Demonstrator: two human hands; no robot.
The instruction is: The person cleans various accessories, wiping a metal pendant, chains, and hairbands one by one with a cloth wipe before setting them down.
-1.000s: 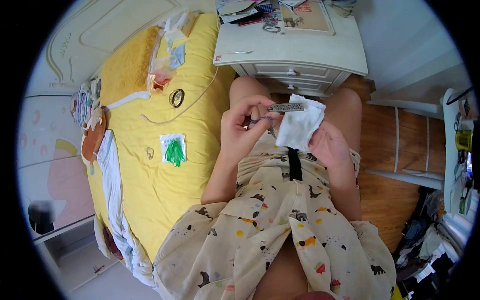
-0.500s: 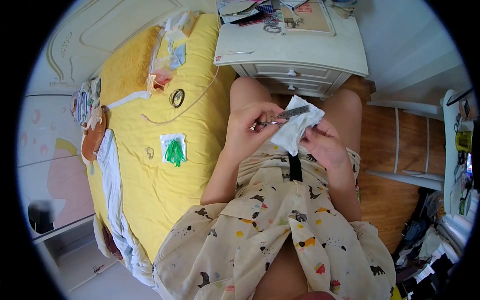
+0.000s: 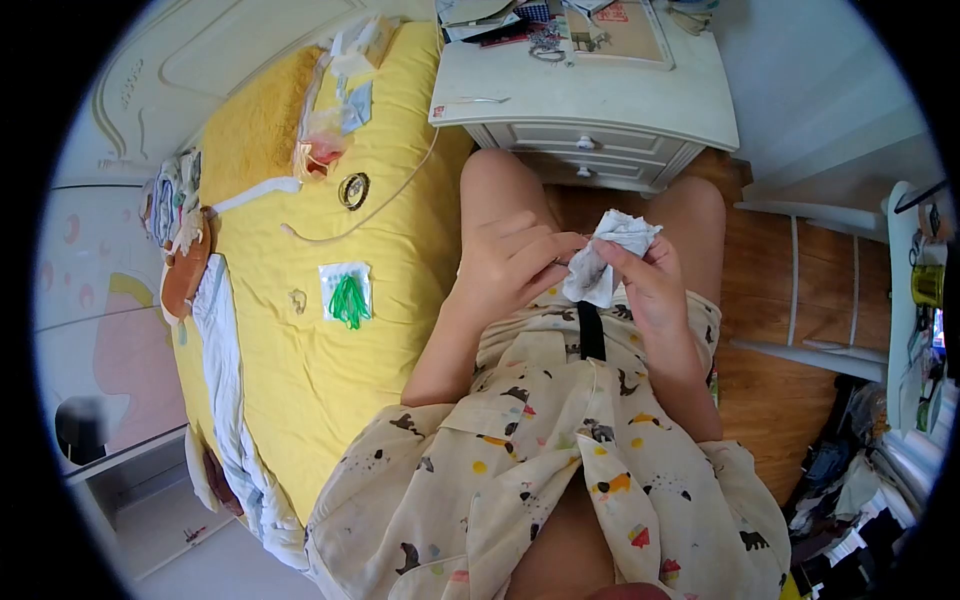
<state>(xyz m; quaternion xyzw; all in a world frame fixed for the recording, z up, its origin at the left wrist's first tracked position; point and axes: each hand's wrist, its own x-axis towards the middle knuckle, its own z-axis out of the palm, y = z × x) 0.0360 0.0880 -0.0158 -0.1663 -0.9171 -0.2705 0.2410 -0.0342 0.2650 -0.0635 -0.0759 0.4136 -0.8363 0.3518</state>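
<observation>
Over my lap, my right hand [image 3: 652, 285] grips a crumpled white tissue [image 3: 630, 230], thumb pressed on its near side. Grey smudges show on the tissue's lower left part. My left hand [image 3: 508, 260] is closed at the tissue's left edge, its fingertips pinched on a small metal piece with a dark flat bar. Almost all of that piece is now hidden by the fingers and the tissue.
To the left, the yellow bed [image 3: 270, 400] holds green strips on a white packet [image 3: 346, 296], a dark round bangle [image 3: 353, 191] and a tissue box [image 3: 362, 45]. A white drawer cabinet [image 3: 590, 95] stands ahead. A white chair frame [image 3: 800, 350] lies to the right.
The tissue has been folded over the dark flat bar, which was in plain view before. My left hand has turned, its back now facing up, and my right thumb has come over the tissue.
</observation>
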